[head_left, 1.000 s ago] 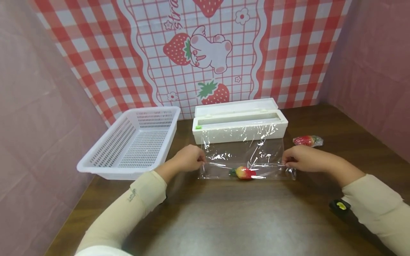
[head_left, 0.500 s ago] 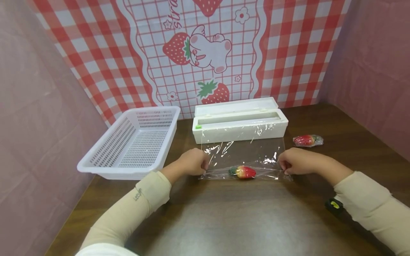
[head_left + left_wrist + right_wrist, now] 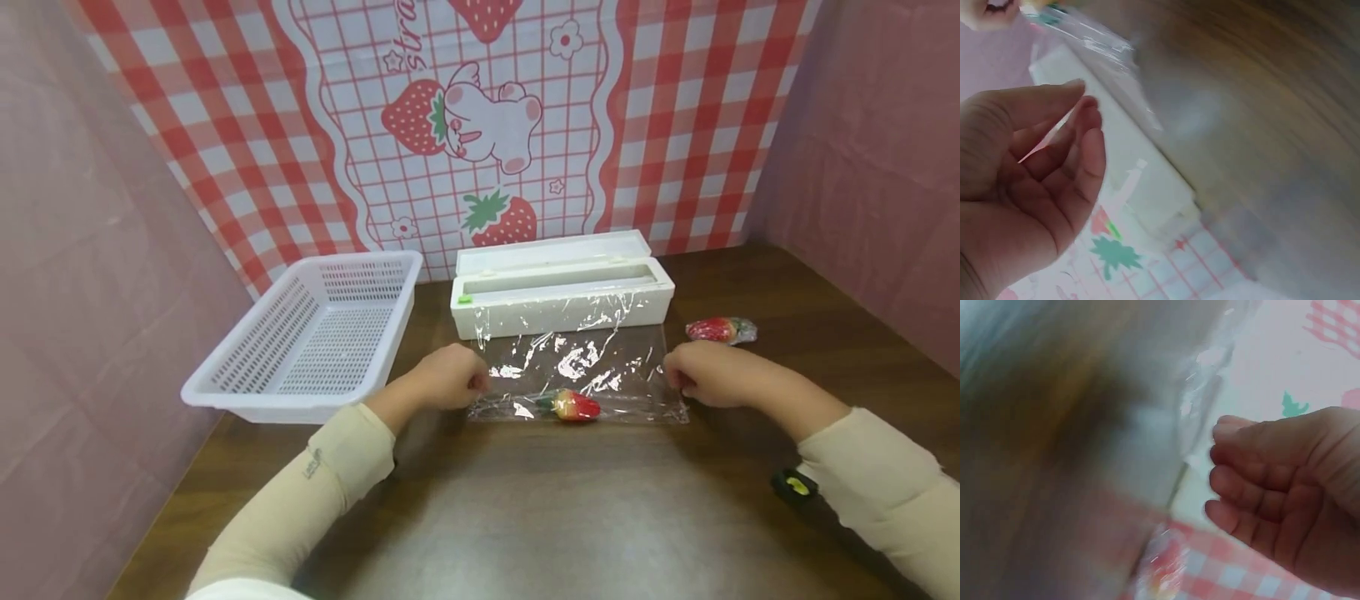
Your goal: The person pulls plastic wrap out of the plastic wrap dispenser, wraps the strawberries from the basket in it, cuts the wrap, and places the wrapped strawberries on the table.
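Note:
A clear sheet of plastic wrap (image 3: 577, 362) runs from a white dispenser box (image 3: 462, 320) down onto the table. Near its front edge lies a red and yellow strawberry (image 3: 576, 407) with green leaves, the wrap's edge folded over it. My left hand (image 3: 453, 377) hovers at the sheet's left edge; in the left wrist view its fingers curl loosely, thumb close to the index finger, with the wrap behind them. By the right edge is my right hand (image 3: 708, 373), its fingers (image 3: 1225, 481) bent and holding nothing in the right wrist view.
The dispenser's lid (image 3: 555, 252) stands raised at the back. A white perforated basket (image 3: 300, 410) sits on the left. Behind the right hand lies another strawberry (image 3: 712, 330) wrapped in film. A strawberry-print checked cloth (image 3: 495, 125) hangs at the rear.
Half a second ago both hands pinched the wrap's corners down by the strawberry. Since then they have let go and moved slightly up, the right also outward; the wrap's front edge lies folded over.

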Available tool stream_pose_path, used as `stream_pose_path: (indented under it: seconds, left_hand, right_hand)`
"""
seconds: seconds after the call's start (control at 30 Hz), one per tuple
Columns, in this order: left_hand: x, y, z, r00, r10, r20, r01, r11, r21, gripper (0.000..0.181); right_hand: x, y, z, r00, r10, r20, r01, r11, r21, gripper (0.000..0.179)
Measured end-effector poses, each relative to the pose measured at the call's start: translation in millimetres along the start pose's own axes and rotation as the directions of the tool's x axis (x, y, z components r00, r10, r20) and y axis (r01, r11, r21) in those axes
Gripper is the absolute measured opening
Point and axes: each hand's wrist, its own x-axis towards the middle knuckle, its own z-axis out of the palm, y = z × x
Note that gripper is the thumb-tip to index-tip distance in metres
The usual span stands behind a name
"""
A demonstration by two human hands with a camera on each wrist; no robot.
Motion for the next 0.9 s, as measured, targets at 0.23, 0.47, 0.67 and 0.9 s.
stream_pose_path:
  seconds: [0.23,0.47,0.67,0.9]
  left_hand:
    - [22.4,37.0,5.0,0.983,0.180,-0.044,-0.182,0.982,-0.052,0.017]
    - [42.5,55.4,14.0,0.978,0.206,0.014,-0.206,0.979,0.002,0.026]
    - [50.8,51.7,17.7,0.979,0.204,-0.005,-0.204,0.975,-0.091,0.013]
    - [61.3,43.4,14.0,0.986,0.164,0.019,-0.157,0.967,-0.203,0.005]
  right_hand:
    - [27.4,-48.5,4.5,0.988,-0.127,-0.093,0.134,0.988,0.072,0.021]
    - [47.6,-65.5,15.0,0.975,-0.213,-0.064,0.215,0.976,0.027,0.029]
    - [57.7,-59.1,22.4,0.972,-0.225,-0.063,0.227,0.973,0.030,0.033]
    - [62.7,-46.7,20.5,0.985,-0.161,-0.065,0.169,0.974,0.154,0.023]
